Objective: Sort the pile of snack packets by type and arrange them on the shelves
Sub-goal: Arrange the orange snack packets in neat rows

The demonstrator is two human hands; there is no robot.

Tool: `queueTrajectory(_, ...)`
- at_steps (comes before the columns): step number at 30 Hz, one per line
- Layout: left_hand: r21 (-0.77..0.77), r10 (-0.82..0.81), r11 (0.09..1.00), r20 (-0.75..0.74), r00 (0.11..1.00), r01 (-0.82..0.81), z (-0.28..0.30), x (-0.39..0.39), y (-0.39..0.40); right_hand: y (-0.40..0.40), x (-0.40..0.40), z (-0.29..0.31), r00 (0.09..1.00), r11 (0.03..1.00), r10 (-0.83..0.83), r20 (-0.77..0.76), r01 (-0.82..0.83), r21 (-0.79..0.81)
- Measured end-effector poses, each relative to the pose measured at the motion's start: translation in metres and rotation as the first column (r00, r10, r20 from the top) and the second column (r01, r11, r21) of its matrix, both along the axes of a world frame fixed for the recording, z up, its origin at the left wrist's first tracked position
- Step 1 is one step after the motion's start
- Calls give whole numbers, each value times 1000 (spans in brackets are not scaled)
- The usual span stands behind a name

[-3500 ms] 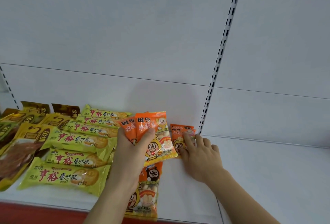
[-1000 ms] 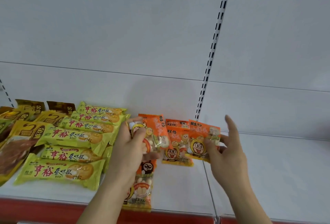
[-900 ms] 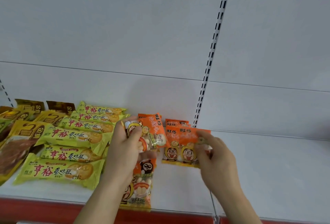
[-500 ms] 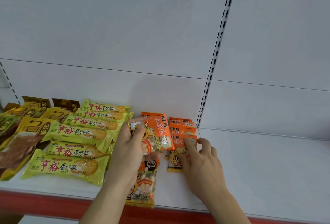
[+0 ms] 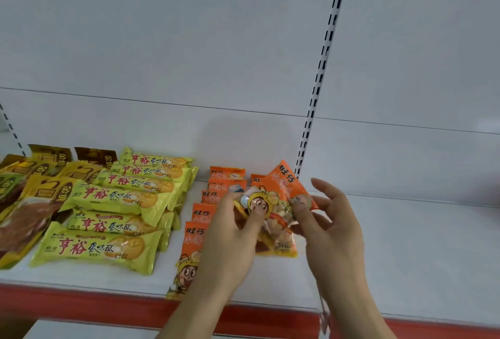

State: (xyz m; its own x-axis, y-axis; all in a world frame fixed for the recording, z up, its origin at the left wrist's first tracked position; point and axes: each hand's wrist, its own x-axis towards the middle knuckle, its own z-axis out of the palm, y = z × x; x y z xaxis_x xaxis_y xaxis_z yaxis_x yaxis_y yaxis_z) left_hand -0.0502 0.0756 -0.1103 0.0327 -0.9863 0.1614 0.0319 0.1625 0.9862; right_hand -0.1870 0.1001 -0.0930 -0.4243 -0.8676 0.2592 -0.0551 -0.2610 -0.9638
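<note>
An orange snack packet (image 5: pixel 281 187) with a cartoon face is held tilted above the white shelf (image 5: pixel 405 252). My left hand (image 5: pixel 230 241) grips its left side and my right hand (image 5: pixel 332 230) pinches its right edge with thumb and forefinger. Under and behind it, a column of orange packets (image 5: pixel 227 173) lies overlapping, and a second orange column (image 5: pixel 281 249) lies to its right, mostly hidden by the held packet. One orange packet (image 5: pixel 189 257) reaches the shelf's front edge. Several yellow-green biscuit packets (image 5: pixel 108 195) lie in rows to the left.
Brown and gold packets (image 5: pixel 27 203) are heaped at the far left. A slotted black-and-white upright (image 5: pixel 322 68) divides the back wall. The shelf has a red front strip (image 5: pixel 108 309). Bare white shelf stretches to the right of the upright.
My right hand has lifted off the orange column on the shelf and taken the right edge of the packet in my left hand. That packet has moved right and tilted.
</note>
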Motion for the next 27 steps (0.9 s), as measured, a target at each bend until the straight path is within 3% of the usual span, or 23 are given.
queueTrajectory(3, -75, 26, 997, 306, 952, -3, 0, 9, 7, -2, -18, 1, 996, 1000, -31, -89, 31, -4)
queueTrajectory(4, -159, 105, 987, 446, 889, -36, -1, 13, 9, -3, -23, -1, 991, 1000, -3, -135, 6, 21)
queueTrajectory(6, -361, 313, 927, 592, 743, -103, -2, 22, 11, -4, -31, -8, 948, 990, 108, -299, -74, 121)
queueTrajectory(10, -587, 502, 809, 707, 498, 19, -18, 34, 1, -12, -34, -28, 722, 969, 229, -653, -106, 223)
queueTrajectory(13, -566, 499, 820, 777, 384, 80, -37, 39, -2, -18, -34, -44, 510, 976, 213, -834, -75, 203)
queueTrajectory(15, -529, 470, 843, 812, 346, 97, -47, 41, -2, -17, -32, -50, 414, 982, 187, -891, -52, 183)
queueTrajectory(19, -506, 448, 856, 830, 332, 108, -58, 41, -4, -2, -23, -60, 342, 995, 94, -935, -46, 84)
queueTrajectory(23, -515, 458, 851, 825, 332, 106, -62, 40, -3, 5, -22, -68, 157, 984, 173, -972, -68, 164)
queueTrajectory(27, -533, 476, 841, 811, 341, 96, -60, 39, -1, 10, -21, -61, 73, 971, 237, -969, -60, 233)
